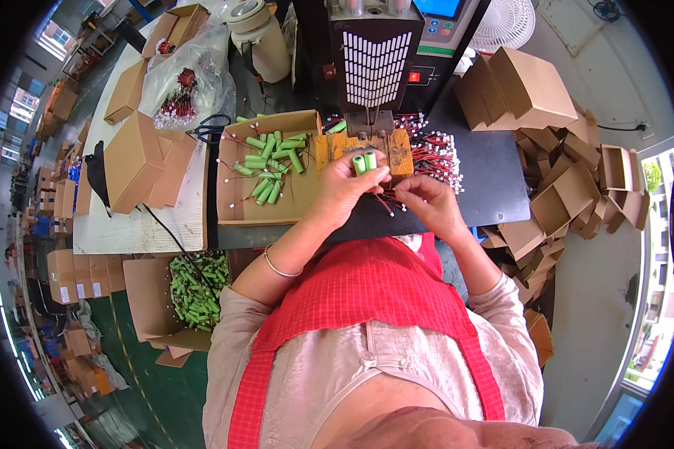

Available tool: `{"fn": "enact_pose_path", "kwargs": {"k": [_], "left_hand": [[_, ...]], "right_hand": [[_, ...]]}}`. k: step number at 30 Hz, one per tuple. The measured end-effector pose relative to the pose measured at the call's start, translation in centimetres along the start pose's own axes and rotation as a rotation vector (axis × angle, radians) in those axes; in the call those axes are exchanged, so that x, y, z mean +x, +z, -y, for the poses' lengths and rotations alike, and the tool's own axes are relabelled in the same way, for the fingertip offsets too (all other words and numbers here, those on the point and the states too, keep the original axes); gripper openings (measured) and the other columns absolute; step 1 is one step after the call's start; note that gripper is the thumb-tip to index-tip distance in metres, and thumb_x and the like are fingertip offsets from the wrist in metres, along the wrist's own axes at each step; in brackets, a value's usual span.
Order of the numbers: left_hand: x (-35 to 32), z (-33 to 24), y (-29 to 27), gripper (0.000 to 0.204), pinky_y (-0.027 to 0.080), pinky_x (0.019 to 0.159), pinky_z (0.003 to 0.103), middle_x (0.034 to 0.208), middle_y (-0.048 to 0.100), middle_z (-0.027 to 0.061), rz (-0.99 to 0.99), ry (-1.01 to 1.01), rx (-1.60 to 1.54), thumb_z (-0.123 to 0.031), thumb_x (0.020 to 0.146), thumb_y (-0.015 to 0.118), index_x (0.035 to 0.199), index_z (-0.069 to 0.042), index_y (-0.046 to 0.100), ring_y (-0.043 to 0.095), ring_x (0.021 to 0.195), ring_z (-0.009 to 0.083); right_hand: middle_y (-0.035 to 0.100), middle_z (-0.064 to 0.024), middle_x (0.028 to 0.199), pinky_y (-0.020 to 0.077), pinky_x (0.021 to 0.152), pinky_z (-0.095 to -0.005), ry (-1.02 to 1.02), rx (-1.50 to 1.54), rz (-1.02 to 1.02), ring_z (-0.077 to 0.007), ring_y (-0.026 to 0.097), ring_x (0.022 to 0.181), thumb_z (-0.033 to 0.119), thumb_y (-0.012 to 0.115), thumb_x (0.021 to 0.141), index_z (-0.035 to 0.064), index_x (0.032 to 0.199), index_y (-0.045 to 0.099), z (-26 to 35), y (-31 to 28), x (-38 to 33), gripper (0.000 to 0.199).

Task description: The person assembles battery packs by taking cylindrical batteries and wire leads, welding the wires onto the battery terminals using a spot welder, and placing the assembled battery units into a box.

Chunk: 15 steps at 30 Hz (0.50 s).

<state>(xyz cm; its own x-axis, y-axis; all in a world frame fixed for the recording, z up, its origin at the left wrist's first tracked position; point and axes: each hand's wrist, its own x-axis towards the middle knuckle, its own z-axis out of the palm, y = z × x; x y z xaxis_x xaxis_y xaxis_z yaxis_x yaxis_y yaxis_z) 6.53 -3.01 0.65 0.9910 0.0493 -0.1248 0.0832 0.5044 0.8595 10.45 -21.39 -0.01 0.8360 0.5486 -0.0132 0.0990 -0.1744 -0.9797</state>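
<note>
My left hand (343,187) is closed around a pair of green battery cells (365,163), held side by side with their ends facing up. Just to its right my right hand (432,203) has thumb and forefinger pinched together beside red and black wire leads (386,203); what lies between the fingertips is too small to make out. Both hands are in front of an orange-brown block (402,152) below the head of a black bench machine (374,63). More leads with white connectors (438,159) lie heaped right of the block.
An open cardboard box (236,213) of green cells with leads stands left of my hands. Scissors (211,129), a plastic bag of leads (187,93) and a jug (258,41) are farther left. A lower box holds many cells (200,288). Empty cartons (569,179) pile up at right.
</note>
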Motion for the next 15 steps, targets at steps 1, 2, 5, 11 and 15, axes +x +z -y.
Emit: {"fn": "enact_pose_path", "kwargs": {"k": [1,2,5,11,15], "left_hand": [[0.0,-0.3,-0.2,0.025,0.051,0.063,0.022,0.086,0.060,0.0025,-0.033,0.025,-0.006,-0.007,0.080,0.065,0.104,-0.001,0.057,0.061,0.075,0.0114],[0.1,-0.6,-0.5,0.026,0.052,0.064,0.023,0.086,0.060,0.0035,-0.064,0.068,0.045,-0.007,0.081,0.064,0.105,-0.001,0.056,0.061,0.076,0.0110],[0.3,-0.9,-2.4,0.029,0.053,0.068,0.025,0.091,0.061,0.0049,-0.094,0.138,0.164,-0.006,0.081,0.063,0.109,0.000,0.054,0.062,0.082,0.0134],[0.4,-0.9,-1.3,0.028,0.054,0.069,0.023,0.090,0.060,0.0055,-0.127,0.134,0.206,-0.005,0.081,0.064,0.107,0.002,0.055,0.059,0.076,0.0104],[0.8,-0.6,-1.2,0.030,0.053,0.070,0.024,0.092,0.061,0.0066,-0.101,0.093,0.207,-0.006,0.081,0.064,0.109,0.002,0.055,0.061,0.079,0.0123]], "right_hand": [[0.060,0.0001,0.083,0.0462,0.069,-0.0217,0.023,0.045,-0.039,-0.0069,0.055,0.076,0.005,0.062,0.083,-0.0016,0.092,0.060,-0.1,0.1,0.2,0.012],[0.060,0.0002,0.082,0.0465,0.067,-0.0216,0.047,0.090,-0.078,-0.0069,0.055,0.075,0.005,0.062,0.083,-0.0017,0.093,0.060,0.0,0.3,0.3,0.012],[0.062,-0.0065,0.077,0.0482,0.062,-0.0244,-0.160,-0.205,-0.116,-0.0124,0.060,0.072,0.002,0.062,0.079,-0.0023,0.086,0.062,0.7,0.5,0.1,0.008],[0.058,-0.0137,0.081,0.0488,0.063,-0.0347,-0.555,-0.462,0.003,-0.0289,0.059,0.074,0.001,0.062,0.073,-0.0010,0.085,0.062,-2.9,3.1,-0.3,0.012],[0.054,-0.0110,0.078,0.0470,0.064,-0.0364,-0.676,-0.689,-0.094,-0.0277,0.056,0.073,0.007,0.057,0.067,0.0023,0.076,0.059,-4.6,5.1,0.0,0.010]]}}
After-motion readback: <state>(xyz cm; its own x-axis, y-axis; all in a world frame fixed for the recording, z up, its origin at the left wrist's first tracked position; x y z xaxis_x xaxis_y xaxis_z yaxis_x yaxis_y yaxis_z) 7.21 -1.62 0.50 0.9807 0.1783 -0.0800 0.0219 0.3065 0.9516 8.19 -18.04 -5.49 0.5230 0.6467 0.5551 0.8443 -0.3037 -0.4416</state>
